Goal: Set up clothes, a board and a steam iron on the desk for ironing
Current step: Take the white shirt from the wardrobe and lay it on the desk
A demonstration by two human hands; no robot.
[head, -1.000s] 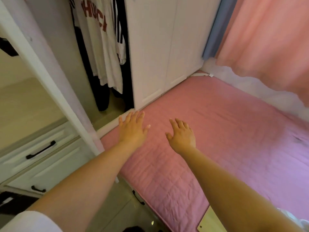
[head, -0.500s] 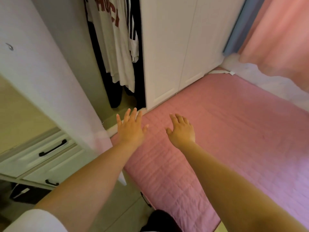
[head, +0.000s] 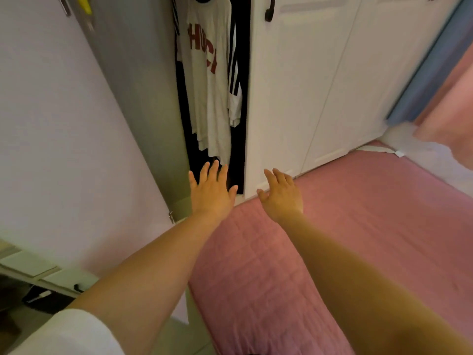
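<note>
Two hands, both empty: left hand [head: 213, 192] fingers straight and spread; right hand [head: 280, 194] fingers loosely extended. Both reach toward the open wardrobe gap, where one white printed T-shirt [head: 208, 80] hangs, with possibly two darker garments [head: 236, 73] beside it. One pink bedspread [head: 358, 226] lies below.

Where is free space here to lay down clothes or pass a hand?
The pink bed cover lies bare between the white wardrobe doors and the arms. The open wardrobe gap is crowded by the hanging white T-shirt; both hands, left and right, hold nothing.
</note>
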